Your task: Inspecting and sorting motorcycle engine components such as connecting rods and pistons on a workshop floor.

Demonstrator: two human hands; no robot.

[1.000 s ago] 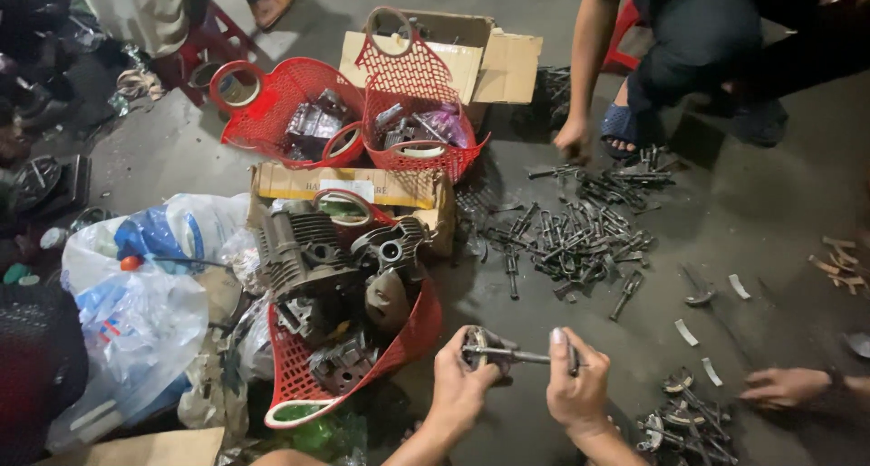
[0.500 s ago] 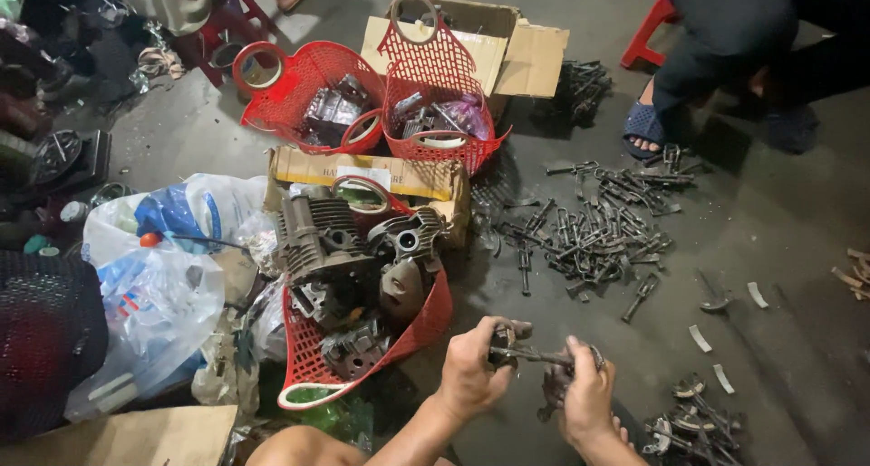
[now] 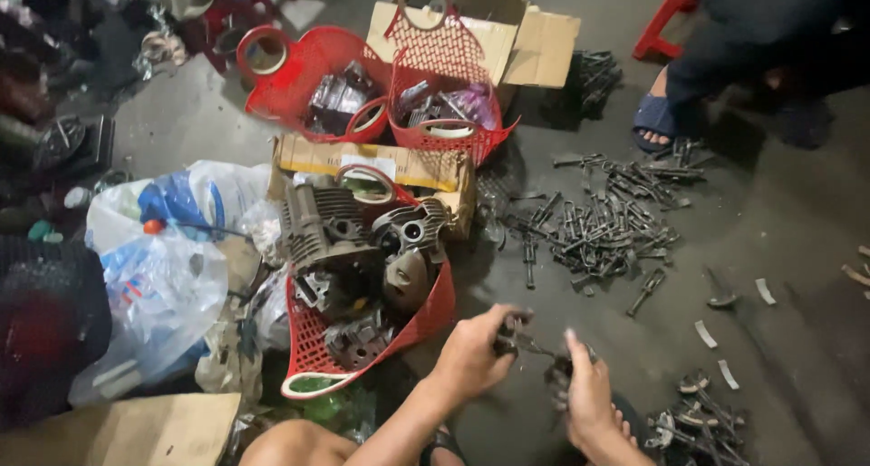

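Both hands are down at the near edge of the shot, just right of centre, working on one small dark metal part (image 3: 536, 350) between them over the concrete floor (image 3: 797, 248). The left hand (image 3: 473, 353) is curled tight around one end of it, fingers wrapped and closed. The right hand (image 3: 587, 395) has its fingers together and pointing up, pressed against the other end, where a darker lump sits; it's motion-blurred, so I can't tell whether that hand is really clamped on it or just bracing it. The hands are close together but not touching each other, only joined by the part.

Just left of the left hand sits a red mesh basket (image 3: 313, 357) stuffed with greasy engine pieces, including a finned cylinder (image 3: 317, 226) and a rounded casing (image 3: 405, 280). Further left there's a clear plastic bag (image 3: 159, 276). Beyond the basket is a cardboard box (image 3: 399, 167), and farther still two more red baskets (image 3: 299, 90) with bagged bits in them.

To the far right of the hands a big scatter of small metal parts (image 3: 598, 226) lies on the floor, and another little heap (image 3: 698, 421) sits just right of the right hand. Someone else's sandalled foot (image 3: 654, 121) is at the far right.
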